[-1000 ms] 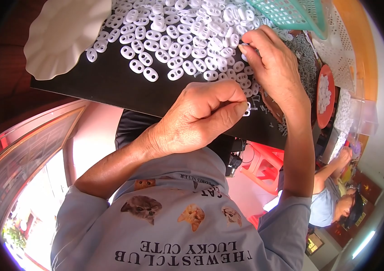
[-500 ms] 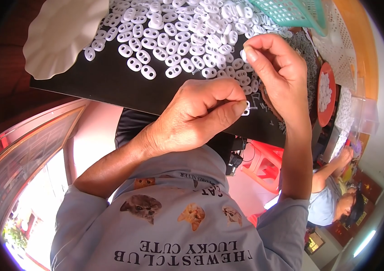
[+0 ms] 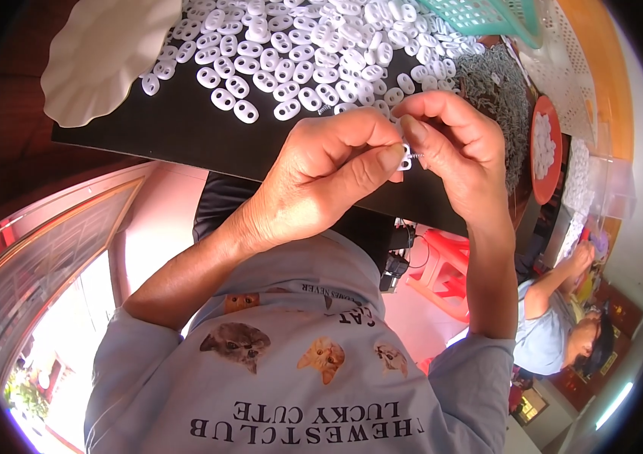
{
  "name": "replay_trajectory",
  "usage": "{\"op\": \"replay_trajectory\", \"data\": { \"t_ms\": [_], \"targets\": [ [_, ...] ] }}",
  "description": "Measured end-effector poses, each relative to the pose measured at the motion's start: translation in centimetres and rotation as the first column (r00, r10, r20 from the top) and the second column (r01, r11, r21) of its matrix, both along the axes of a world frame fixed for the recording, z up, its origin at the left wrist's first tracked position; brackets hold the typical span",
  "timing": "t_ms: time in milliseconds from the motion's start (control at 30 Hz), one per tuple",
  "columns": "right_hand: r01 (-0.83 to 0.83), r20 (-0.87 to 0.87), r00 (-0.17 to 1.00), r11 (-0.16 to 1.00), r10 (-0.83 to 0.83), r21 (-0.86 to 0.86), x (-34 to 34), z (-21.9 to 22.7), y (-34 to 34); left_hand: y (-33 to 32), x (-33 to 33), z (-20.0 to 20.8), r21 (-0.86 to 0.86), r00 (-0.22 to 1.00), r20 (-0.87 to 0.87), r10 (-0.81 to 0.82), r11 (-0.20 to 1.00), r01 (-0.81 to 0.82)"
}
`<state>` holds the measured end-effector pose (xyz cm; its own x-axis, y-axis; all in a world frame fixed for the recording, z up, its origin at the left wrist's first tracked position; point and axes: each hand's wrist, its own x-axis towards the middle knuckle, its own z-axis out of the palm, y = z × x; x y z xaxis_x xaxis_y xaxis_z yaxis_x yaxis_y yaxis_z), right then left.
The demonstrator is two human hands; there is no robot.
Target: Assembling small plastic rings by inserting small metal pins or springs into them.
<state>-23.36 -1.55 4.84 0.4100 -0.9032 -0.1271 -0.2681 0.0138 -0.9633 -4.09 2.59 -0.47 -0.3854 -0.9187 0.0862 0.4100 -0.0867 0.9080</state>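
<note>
My left hand (image 3: pixel 340 166) pinches a small white two-hole plastic piece (image 3: pixel 406 157) between thumb and forefinger. From that piece a thin metal screw (image 3: pixel 417 156) sticks out to the right, toward my right hand. My right hand (image 3: pixel 454 144) is closed close beside it, thumb and forefinger curled together at the piece's upper edge. Whatever those right fingertips hold, if anything, is hidden. Beyond both hands, a big heap of the same white two-hole pieces (image 3: pixel 283 68) covers the far part of the black tabletop (image 3: pixel 185 136).
A cream scalloped dish (image 3: pixel 102 60) stands far left. At the far right are a teal basket (image 3: pixel 488 19), a pile of grey screws (image 3: pixel 495 98) and a red plate (image 3: pixel 541 185) with white bits. Another person (image 3: pixel 556 325) sits off to the right; a red stool (image 3: pixel 442 272) is below.
My right hand has come down and left from above the heap to meet the piece in my left hand. My left hand has shifted slightly up and left, still pinching the piece.
</note>
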Motion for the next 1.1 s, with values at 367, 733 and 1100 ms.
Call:
{"op": "replay_trajectory", "data": {
  "t_ms": [367, 733, 1100],
  "targets": [
    [0.024, 0.054, 0.998, 1.0, -0.025, 0.017, 0.2, 0.0, 0.6, 0.4, -0.3, -0.1, -0.027, 0.999, -0.051, -0.012, 1.0, 0.011],
    [-0.055, -0.007, 0.998, 0.995, 0.056, 0.084, -1.1, -0.5, 1.8, 0.6, -0.5, -0.1, -0.033, 0.996, -0.02, 0.081, 0.996, -0.082],
    [0.058, 0.071, 0.996, 0.998, -0.057, -0.017, -1.4, -0.5, 2.1, 0.5, -0.8, 0.0, -0.011, 0.996, 0.073, 0.055, 0.998, -0.054]
  ]
}}
